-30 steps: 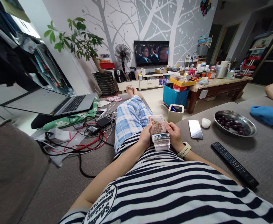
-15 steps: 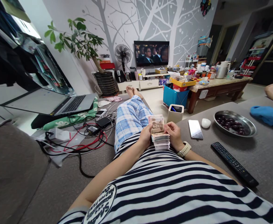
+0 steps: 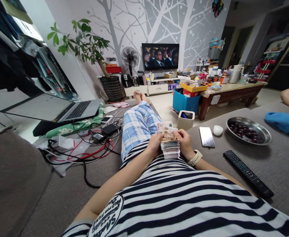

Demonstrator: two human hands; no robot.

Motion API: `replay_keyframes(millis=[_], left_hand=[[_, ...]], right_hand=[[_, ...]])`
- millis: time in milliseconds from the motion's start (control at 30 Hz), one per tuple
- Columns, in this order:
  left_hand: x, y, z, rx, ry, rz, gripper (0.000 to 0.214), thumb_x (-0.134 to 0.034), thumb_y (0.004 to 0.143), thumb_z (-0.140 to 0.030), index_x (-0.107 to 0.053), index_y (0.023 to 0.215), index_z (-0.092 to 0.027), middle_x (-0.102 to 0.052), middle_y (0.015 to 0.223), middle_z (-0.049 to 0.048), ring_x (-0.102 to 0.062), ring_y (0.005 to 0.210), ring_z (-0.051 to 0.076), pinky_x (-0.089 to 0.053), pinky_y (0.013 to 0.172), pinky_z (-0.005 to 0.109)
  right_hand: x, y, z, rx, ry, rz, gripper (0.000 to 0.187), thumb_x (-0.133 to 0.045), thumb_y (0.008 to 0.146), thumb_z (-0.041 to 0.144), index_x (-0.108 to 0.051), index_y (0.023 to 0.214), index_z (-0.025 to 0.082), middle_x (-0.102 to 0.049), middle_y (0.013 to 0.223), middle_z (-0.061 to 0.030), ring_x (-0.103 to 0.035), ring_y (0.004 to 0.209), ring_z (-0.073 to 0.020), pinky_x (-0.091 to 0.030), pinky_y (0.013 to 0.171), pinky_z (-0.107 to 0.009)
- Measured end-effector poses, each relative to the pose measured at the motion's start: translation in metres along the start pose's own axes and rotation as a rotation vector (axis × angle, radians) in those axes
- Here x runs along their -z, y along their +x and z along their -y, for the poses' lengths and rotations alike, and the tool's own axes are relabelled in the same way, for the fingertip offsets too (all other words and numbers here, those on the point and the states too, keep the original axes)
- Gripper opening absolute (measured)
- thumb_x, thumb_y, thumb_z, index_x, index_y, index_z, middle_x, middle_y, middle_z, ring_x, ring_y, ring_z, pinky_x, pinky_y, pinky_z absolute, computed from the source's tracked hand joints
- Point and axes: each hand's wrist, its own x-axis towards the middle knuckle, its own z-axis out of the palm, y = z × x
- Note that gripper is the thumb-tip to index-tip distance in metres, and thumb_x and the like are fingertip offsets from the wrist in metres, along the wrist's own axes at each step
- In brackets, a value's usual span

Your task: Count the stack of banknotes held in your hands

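A thick stack of banknotes (image 3: 171,152) is folded over in front of my belly, its many edges fanned toward me. My left hand (image 3: 154,144) is closed round the left side of the stack, thumb on top. At the right side, my right hand (image 3: 183,141) pinches a brownish banknote (image 3: 169,134) with a printed portrait. Behind it stand the upper ends of paler pinkish and greenish notes. A light watch (image 3: 195,158) is on my right wrist. The fingers under the stack are hidden.
On the sofa to my right lie a phone (image 3: 207,137), a white rounded case (image 3: 218,130), a steel bowl (image 3: 265,135) of dark fruit and a remote control (image 3: 248,172). Tangled cables (image 3: 85,153) and a laptop (image 3: 67,110) are at left. A beige bin (image 3: 185,122) stands ahead.
The brownish note with the portrait has tipped down toward the stack, and a pinkish-green note now shows behind it. My left thumb has shifted right onto the notes.
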Motion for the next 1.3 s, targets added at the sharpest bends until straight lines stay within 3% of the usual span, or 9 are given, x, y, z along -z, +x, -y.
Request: replay_keyframes(millis=[200,433,1000,1300], left_hand=[[0.0020,0.0057,0.0043,-0.030,-0.085,-0.102,0.016,-0.073,0.078,-0.029,-0.072,0.085,-0.014,-0.080,0.086,0.0095,-0.075,0.098,0.027,-0.056,0.098,0.042],[-0.0017,0.0023,0.0023,-0.044,-0.058,-0.126,0.010,-0.069,0.081,-0.023,-0.073,0.080,-0.015,-0.080,0.083,0.0080,-0.076,0.092,0.026,-0.057,0.095,0.041],[0.0029,0.0038,0.0062,-0.063,-0.033,-0.089,0.013,-0.076,0.073,-0.027,-0.075,0.081,-0.016,-0.080,0.092,0.0077,-0.073,0.104,0.027,-0.054,0.098,0.040],[0.0034,0.0027,0.0055,-0.068,-0.018,-0.087,0.013,-0.077,0.073,-0.028,-0.074,0.081,-0.017,-0.080,0.090,0.0075,-0.073,0.102,0.028,-0.054,0.098,0.041]], right_hand=[[0.0009,-0.0034,0.0038,0.033,0.040,0.030,0.035,-0.062,0.088,0.052,-0.058,0.071,0.022,-0.056,0.066,0.0017,-0.050,0.063,-0.0167,-0.041,0.061,-0.029],[0.0014,-0.0048,0.0058,0.046,0.058,0.036,0.035,-0.062,0.088,0.052,-0.060,0.072,0.022,-0.058,0.067,0.0011,-0.051,0.064,-0.0171,-0.043,0.064,-0.030],[0.0006,-0.0069,0.0084,0.048,0.080,0.016,0.030,-0.063,0.086,0.050,-0.063,0.075,0.022,-0.062,0.070,-0.0001,-0.056,0.067,-0.0184,-0.046,0.067,-0.032],[0.0012,-0.0079,0.0072,0.063,0.087,0.015,0.034,-0.062,0.088,0.051,-0.059,0.069,0.022,-0.056,0.064,0.0014,-0.049,0.061,-0.0170,-0.041,0.061,-0.031]])
